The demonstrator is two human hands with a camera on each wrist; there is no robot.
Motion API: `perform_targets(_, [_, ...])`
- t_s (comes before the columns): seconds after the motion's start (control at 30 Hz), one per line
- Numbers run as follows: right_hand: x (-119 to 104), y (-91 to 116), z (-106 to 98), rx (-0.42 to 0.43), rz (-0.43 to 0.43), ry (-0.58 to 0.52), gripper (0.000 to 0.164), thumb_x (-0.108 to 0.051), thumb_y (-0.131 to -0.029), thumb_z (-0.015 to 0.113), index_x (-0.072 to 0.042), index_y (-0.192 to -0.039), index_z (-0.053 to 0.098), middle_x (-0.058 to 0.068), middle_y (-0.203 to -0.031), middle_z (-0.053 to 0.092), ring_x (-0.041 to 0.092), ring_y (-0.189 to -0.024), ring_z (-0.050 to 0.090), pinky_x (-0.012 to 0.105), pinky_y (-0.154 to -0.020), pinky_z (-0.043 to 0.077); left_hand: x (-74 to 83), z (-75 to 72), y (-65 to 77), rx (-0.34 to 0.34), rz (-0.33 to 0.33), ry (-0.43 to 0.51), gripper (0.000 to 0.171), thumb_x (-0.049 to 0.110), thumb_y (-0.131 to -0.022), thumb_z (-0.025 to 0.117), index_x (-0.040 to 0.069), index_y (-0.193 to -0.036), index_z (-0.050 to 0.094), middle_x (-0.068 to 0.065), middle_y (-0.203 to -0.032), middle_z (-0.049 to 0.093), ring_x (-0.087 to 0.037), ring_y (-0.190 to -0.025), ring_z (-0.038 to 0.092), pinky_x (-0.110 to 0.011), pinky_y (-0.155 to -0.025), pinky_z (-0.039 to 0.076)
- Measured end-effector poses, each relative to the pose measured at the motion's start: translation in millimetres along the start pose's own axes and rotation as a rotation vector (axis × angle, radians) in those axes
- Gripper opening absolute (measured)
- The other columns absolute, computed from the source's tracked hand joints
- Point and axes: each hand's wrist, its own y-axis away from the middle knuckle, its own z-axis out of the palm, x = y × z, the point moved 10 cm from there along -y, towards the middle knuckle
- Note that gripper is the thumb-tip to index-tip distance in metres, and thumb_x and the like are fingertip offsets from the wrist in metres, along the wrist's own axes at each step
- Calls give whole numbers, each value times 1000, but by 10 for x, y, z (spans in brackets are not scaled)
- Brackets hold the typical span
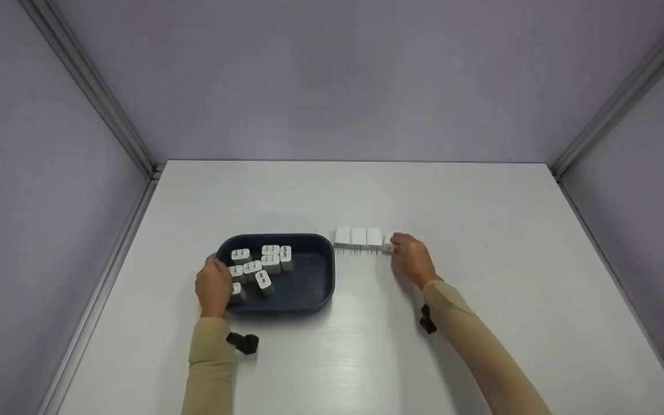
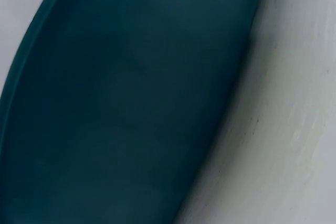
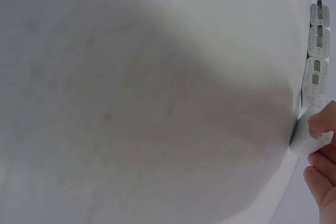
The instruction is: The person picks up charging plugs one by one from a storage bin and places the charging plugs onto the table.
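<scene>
My left hand (image 1: 214, 286) grips the left rim of a dark blue tray (image 1: 314, 276). Inside the tray stand several white plug adapters (image 1: 270, 264), gathered towards its left half, their prong ends up. To the right of the tray, three white plug adapters (image 1: 358, 237) lie side by side in a row, prongs facing me. At the right end of this row my right hand (image 1: 414, 260) pinches another white plug adapter (image 3: 303, 136) between thumb and fingers, close beside its neighbour. In the left wrist view the tray's outer wall (image 2: 126, 98) fills most of the picture; the hand is out of sight there.
Everything lies on a white table (image 1: 482, 207). Pale panels (image 1: 332, 80) enclose its back and both sides, with metal framing (image 1: 101, 98) at the corners. Black wrist cameras (image 1: 244, 343) sit at both forearms.
</scene>
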Motion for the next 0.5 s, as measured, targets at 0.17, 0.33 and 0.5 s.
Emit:
perform_targets(0.17, [-32, -7, 16, 4, -57, 79, 27, 2, -86, 66, 3, -114, 66, 19, -128, 64, 34, -123, 60, 42, -103, 48, -8, 13, 5, 3, 1, 7, 42, 14, -101, 32, -11, -125, 55, -35, -115, 63, -52, -102, 63, -59, -86, 48])
perform_targets(0.33, [-40, -9, 7, 17, -106, 98, 24, 5, -84, 66, 3, -108, 67, 20, -127, 64, 34, -123, 60, 40, -102, 49, -3, 20, 8, 12, 8, 9, 41, 14, -101, 32, -11, -124, 56, -34, -115, 64, -51, -101, 63, -58, -85, 48])
perform_targets(0.5, [-10, -20, 49, -17, -99, 100, 25, 5, -86, 64, 2, -111, 66, 19, -131, 62, 34, -127, 57, 41, -105, 47, 14, -2, 8, 24, 19, 1, 41, 13, -101, 32, -11, -123, 57, -35, -113, 64, -52, -99, 63, -59, -84, 49])
